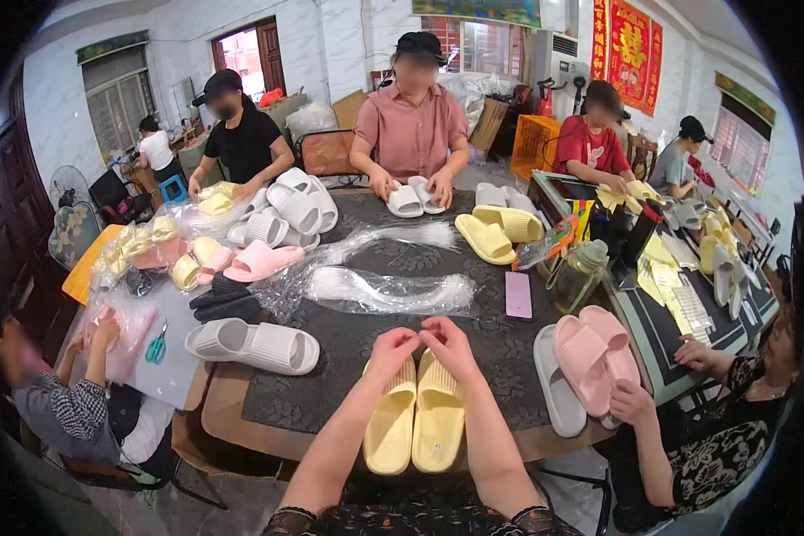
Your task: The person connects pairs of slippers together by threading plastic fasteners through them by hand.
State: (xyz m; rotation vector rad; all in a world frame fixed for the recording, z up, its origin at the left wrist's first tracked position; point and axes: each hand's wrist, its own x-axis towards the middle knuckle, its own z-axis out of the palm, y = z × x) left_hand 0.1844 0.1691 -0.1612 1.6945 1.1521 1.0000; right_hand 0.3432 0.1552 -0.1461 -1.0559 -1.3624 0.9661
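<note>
A pair of pale yellow slippers (pixel 390 424) lies side by side in front of me, heels toward my body. My left hand (pixel 393 350) is over the toe end of the left slipper, fingers curled and pressed together. Beside it my right hand (pixel 449 347) is closed in the same way above the right slipper's toe, with the fingertips of both hands nearly meeting. Anything pinched between the fingers is too small or hidden to make out. Just beyond my hands lies a bundle of thin white strips (pixel 389 290) in clear plastic.
Grey slippers (pixel 255 347) lie to my left, pink slippers (pixel 596 348) on grey ones to my right. A pink phone (pixel 518 296), a glass jar (pixel 581 275) and yellow slippers (pixel 498 232) stand or lie further off. Co-workers sit or stand around the dark-covered table (pixel 286 402).
</note>
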